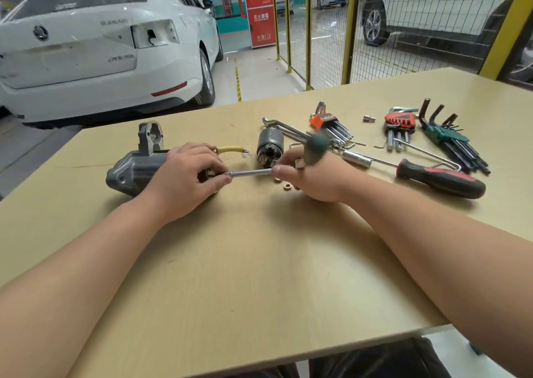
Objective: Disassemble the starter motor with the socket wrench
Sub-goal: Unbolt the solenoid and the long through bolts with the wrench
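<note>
1. The right grip (311,178) is curled round the socket wrench (251,172); a blurred green handle rises behind the knuckles.
2. The wrench's steel shaft lies level, left to right, its tip at the rear end of the starter motor (132,173).
3. The left grip (184,175) clasps that end, pressing the motor onto the counter (259,262). It is the nearer hand; the fastener itself is hidden.
4. The motor's long axis continues leftward from the shaft, so the turning probably stays on that line.
5. A solenoid (268,147) and loose nuts (287,186) lie just beside the right grip.
6. A red cabinet (261,11) shows Chinese characters and "119"; the car's lettering is too blurred to read.
</note>
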The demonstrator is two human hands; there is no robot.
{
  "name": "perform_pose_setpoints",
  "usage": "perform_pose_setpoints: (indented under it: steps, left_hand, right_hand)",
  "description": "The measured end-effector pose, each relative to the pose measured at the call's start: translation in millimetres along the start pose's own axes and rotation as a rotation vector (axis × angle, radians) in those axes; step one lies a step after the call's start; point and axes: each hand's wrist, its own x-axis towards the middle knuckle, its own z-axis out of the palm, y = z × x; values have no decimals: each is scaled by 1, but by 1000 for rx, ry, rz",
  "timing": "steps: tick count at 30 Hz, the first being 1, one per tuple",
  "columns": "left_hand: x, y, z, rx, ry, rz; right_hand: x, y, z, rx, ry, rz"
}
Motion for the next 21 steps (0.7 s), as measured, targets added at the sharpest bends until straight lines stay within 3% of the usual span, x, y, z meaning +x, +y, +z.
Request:
perform_pose_setpoints:
  steps: [2,4,9,13,16,21]
  left_hand:
    - [-1,3,2,9,26,-22]
    - [-3,5,3,42,23,-27]
    - [-17,-2,-1,321,-43,-55]
    - [-14,0,6,471,-80,-132]
    - [-7,2,13,514,-30,-148]
    - [2,6,22,578,-21,-187]
  right_hand:
    - [-2,3,0,-122,-8,-92]
    - [-5,5,0,-143,-46,-65]
    - [-3,-2,2,51,-102,116]
    - [3,-6,-2,348,-181,411]
    - [10,-4,-1,402,-96,456]
    - [21,5,-1,276,72,396]
